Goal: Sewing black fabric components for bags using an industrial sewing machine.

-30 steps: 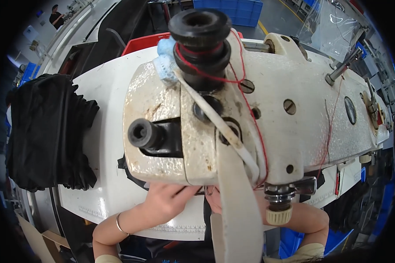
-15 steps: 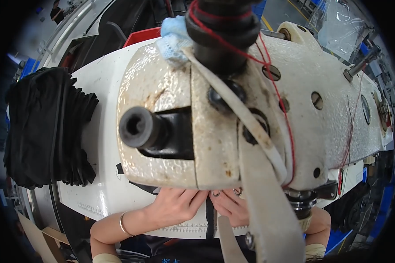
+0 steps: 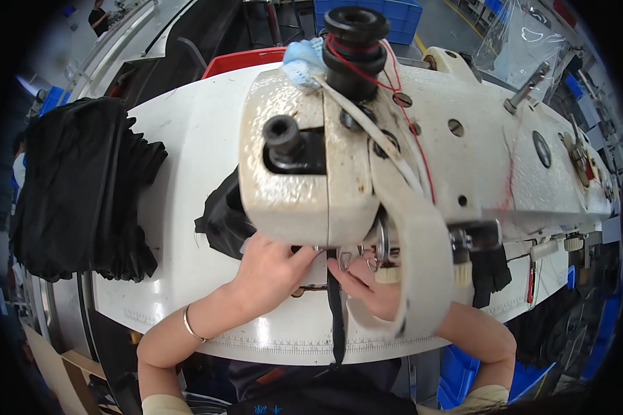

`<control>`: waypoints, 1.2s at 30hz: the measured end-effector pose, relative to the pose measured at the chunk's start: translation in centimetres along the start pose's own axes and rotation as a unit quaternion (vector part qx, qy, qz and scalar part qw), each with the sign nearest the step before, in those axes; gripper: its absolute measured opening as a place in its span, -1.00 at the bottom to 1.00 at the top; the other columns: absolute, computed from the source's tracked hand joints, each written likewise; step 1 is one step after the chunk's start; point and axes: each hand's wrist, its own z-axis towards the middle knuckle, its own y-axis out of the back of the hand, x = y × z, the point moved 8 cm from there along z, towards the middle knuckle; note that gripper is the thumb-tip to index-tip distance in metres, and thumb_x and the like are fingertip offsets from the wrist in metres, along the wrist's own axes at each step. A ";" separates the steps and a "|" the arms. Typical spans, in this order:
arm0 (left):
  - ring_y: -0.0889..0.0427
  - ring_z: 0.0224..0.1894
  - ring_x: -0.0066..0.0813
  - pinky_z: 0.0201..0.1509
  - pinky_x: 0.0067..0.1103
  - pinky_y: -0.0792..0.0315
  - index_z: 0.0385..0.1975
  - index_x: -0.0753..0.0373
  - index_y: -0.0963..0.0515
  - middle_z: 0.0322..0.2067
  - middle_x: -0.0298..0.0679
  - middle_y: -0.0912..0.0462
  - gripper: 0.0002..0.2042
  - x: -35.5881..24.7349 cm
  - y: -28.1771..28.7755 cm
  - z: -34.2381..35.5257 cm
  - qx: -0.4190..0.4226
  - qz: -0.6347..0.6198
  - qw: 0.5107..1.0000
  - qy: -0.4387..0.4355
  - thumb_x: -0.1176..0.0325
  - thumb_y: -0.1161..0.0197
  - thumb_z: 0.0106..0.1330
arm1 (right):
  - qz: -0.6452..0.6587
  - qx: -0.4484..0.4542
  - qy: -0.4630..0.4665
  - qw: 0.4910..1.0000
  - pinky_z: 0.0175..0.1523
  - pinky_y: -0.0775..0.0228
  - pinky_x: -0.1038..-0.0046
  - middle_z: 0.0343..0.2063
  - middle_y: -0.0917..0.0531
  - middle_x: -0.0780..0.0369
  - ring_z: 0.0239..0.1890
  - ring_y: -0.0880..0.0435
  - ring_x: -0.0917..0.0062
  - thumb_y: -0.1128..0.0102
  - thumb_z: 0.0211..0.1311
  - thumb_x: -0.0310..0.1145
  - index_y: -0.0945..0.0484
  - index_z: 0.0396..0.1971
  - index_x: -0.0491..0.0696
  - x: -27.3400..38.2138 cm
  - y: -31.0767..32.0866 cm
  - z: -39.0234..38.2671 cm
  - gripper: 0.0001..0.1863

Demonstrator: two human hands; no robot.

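Note:
A white sewing machine (image 3: pixel 284 200) with red thread fills the middle of the view. A narrow black fabric strip (image 3: pixel 336 315) runs from beneath its head toward me, over the table's front edge. My left hand (image 3: pixel 266 273) is closed on black cloth left of the needle area, its thumb reaching toward the strip; its other fingertips are hidden under the head. My right hand (image 3: pixel 377 294) lies right of the strip, fingers stretched out and touching its edge, partly covered by a pale machine part. A bunched black cloth piece (image 3: pixel 225 218) lies behind my left hand.
A tall stack of black fabric pieces (image 3: pixel 69 194) stands at the left of the white table (image 3: pixel 180 277). More black fabric (image 3: pixel 490 277) lies at the right. Behind the machine are a red tray (image 3: pixel 246 62) and a blue crate (image 3: pixel 387 21). A ruler scale lines the front edge.
My view has shifted, so the machine appears smaller and higher, with more table and strip visible. My right hand's fingers look straighter beside the strip; my left hand stays by the needle area.

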 end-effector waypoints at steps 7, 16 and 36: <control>-0.44 -0.46 -0.44 -0.17 -0.58 -0.28 -0.62 0.27 -0.49 -0.62 -0.33 -0.40 -0.89 -11.8 4.8 -5.8 0.247 0.102 0.929 -0.255 0.39 -0.15 -0.15 | 0.514 -0.002 -0.164 0.842 -0.14 -0.44 0.52 -0.35 -0.58 0.20 -0.27 -0.60 0.41 -0.16 0.11 -0.55 -0.52 -0.10 -0.11 5.0 2.2 -3.3 -0.69; -0.40 -0.48 -0.40 -0.30 -0.55 -0.31 -0.49 0.32 -0.53 -0.58 -0.31 -0.35 -0.87 -11.5 1.6 -9.0 0.126 0.091 0.978 -0.139 0.42 -0.24 -0.03 | 0.658 -0.059 -0.337 0.670 -0.16 -0.35 0.61 -0.40 -0.53 0.24 -0.38 -0.51 0.64 0.01 0.29 -0.51 -0.16 0.24 -0.14 7.5 1.1 -7.1 -0.49; -0.40 -0.40 -0.79 -0.31 -0.77 -0.31 -0.31 0.35 -0.49 -0.45 -0.44 -0.49 -0.85 8.4 8.8 -3.3 -0.166 -0.417 0.840 0.306 0.43 -0.01 0.38 | -0.093 -0.010 0.041 0.995 0.16 -0.39 0.27 -0.22 -0.58 0.04 -0.01 -0.56 0.20 -0.12 0.05 -0.43 -0.56 -0.28 -0.29 13.4 1.3 -6.4 -0.73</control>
